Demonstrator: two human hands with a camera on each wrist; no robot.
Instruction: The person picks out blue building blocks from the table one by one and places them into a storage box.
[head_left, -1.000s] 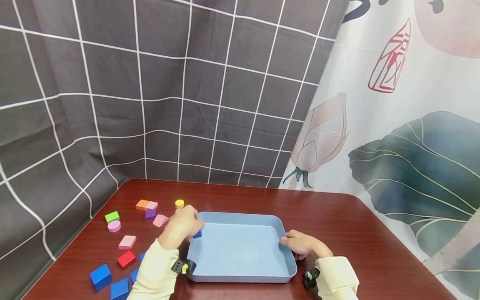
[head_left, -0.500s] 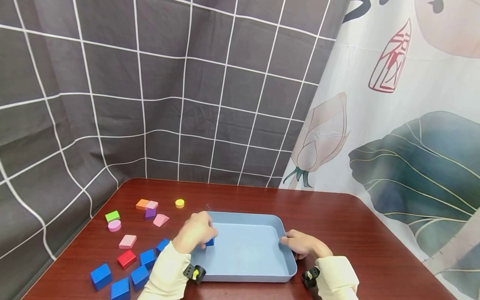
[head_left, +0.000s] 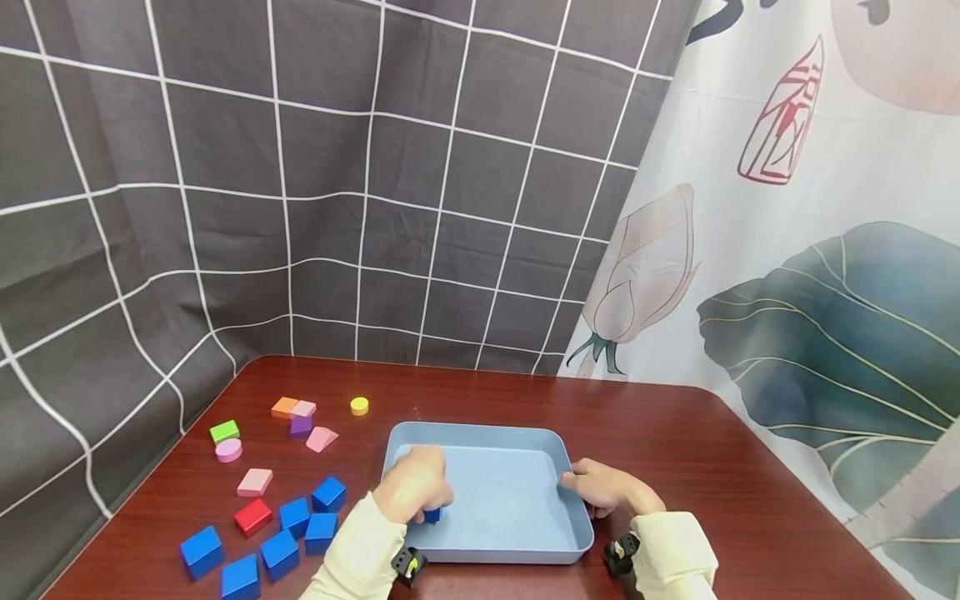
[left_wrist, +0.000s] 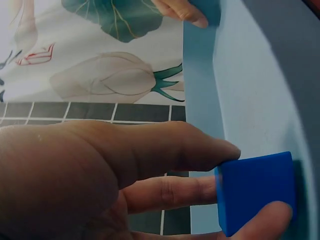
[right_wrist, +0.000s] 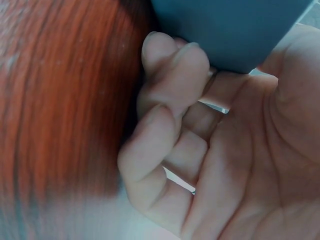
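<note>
A light blue tray (head_left: pixel 502 557) lies on the dark red-brown table. Inside its left part, my left hand (head_left: pixel 414 482) pinches a blue block (left_wrist: pixel 256 187) between thumb and fingers, low over the tray floor. Whether the block touches the floor I cannot tell. My right hand (head_left: pixel 609 488) grips the tray's right wall, the thumb over the rim and the other fingers curled outside it, as the right wrist view shows. Left of the tray stand several more blue blocks, one of them (head_left: pixel 328 495) close to my left sleeve.
A red block (head_left: pixel 253 517) and a pink block (head_left: pixel 255 482) lie left of the blue ones. Farther back are green (head_left: pixel 224 432), orange (head_left: pixel 284 407), purple (head_left: pixel 301 427) and yellow (head_left: pixel 359 407) pieces. Curtains (head_left: pixel 330 158) hang behind the table.
My left hand has carried the blue block from the tray's left rim inward and toward the front. Blue blocks its arm covered now show. The right hand stays on the tray.
</note>
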